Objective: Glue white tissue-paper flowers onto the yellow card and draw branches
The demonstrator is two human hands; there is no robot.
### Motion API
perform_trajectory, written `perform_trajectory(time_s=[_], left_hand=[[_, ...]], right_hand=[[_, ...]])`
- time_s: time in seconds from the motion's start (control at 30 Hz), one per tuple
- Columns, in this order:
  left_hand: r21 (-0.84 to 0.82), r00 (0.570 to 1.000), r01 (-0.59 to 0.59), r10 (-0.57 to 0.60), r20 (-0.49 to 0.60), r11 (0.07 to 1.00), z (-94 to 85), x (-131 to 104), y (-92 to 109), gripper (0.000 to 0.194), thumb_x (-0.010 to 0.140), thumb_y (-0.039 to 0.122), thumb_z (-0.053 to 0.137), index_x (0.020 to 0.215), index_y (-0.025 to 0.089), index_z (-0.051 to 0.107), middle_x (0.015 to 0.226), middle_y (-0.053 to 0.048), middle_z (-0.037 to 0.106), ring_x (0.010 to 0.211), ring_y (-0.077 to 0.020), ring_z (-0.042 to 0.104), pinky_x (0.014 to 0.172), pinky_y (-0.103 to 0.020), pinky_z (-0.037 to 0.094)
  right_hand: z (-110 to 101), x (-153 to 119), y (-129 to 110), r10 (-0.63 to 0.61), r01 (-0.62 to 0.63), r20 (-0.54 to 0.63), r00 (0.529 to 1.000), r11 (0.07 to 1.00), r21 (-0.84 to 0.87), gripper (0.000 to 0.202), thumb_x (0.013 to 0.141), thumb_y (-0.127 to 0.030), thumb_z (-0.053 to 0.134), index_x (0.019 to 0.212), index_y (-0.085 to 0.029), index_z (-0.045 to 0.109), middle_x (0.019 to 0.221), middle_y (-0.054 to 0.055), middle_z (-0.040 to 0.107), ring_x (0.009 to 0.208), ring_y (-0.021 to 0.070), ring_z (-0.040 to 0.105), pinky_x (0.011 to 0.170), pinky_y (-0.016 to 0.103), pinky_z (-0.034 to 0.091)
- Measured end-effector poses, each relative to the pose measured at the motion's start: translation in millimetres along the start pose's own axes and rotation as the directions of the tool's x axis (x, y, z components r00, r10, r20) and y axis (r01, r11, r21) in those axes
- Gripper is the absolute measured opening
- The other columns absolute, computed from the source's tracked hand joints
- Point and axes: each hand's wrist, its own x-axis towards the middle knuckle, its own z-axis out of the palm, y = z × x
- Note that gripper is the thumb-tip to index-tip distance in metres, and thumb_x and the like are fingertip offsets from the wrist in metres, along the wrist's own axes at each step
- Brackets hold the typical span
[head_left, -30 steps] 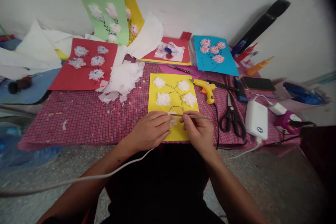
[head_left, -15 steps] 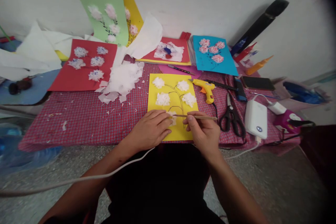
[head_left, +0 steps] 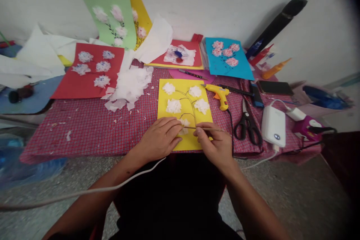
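Observation:
A yellow sheet [head_left: 184,99] with several white tissue flowers and drawn stems lies at the table's front edge. My right hand [head_left: 215,144] is closed on a thin wooden stick [head_left: 204,128], whose tip points left at the lowest white flower [head_left: 185,125]. Over the sheet's lower left part rests my left hand [head_left: 161,137], its fingers close together beside that flower. Whether its fingertips pinch anything is hidden.
A yellow glue gun [head_left: 221,95], black-handled scissors [head_left: 247,127] and a white power bank [head_left: 273,127] lie to the right. White tissue pieces [head_left: 131,84] and a red flower sheet [head_left: 92,69] are at left. A blue sheet [head_left: 243,60] stands behind.
My right hand has moved slightly down and left. The stick now lies flatter and lower across the lowest flower. My left hand has hardly moved.

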Motion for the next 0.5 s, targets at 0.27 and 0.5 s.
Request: perform_trajectory(time_s=[0.27, 0.5], left_hand=[[0.079, 1.0, -0.004, 0.004, 0.001, 0.997, -0.3, -0.2, 0.4, 0.037, 0.103, 0.033, 0.056, 0.133, 0.012, 0.061, 0.138, -0.016, 0.064, 0.134, -0.0317, 0.055, 0.116, -0.051, 0.048], [0.054, 1.0, -0.005, 0.004, 0.015, 0.999, -0.2, -0.2, -0.4, 0.03, 0.103, 0.033, 0.057, 0.124, 0.014, 0.067, 0.137, -0.017, 0.063, 0.135, -0.0316, 0.055, 0.115, -0.052, 0.048]], right_hand=[[-2.1, -4.3, 3.1, 0.011, -0.011, 0.012, 1.0, 1.0, 0.018, 0.013, 0.097, -0.03, 0.064, 0.098, -0.022, 0.075, 0.082, 0.004, 0.078, 0.063, 0.0166, 0.071, 0.061, 0.03, 0.06], [-1.7, -4.5, 1.9, 0.006, -0.007, 0.017, 1.0, 0.999, 0.031, 0.012, 0.097, -0.028, 0.065, 0.101, -0.022, 0.075, 0.084, 0.003, 0.079, 0.066, 0.0167, 0.073, 0.065, 0.031, 0.06]])
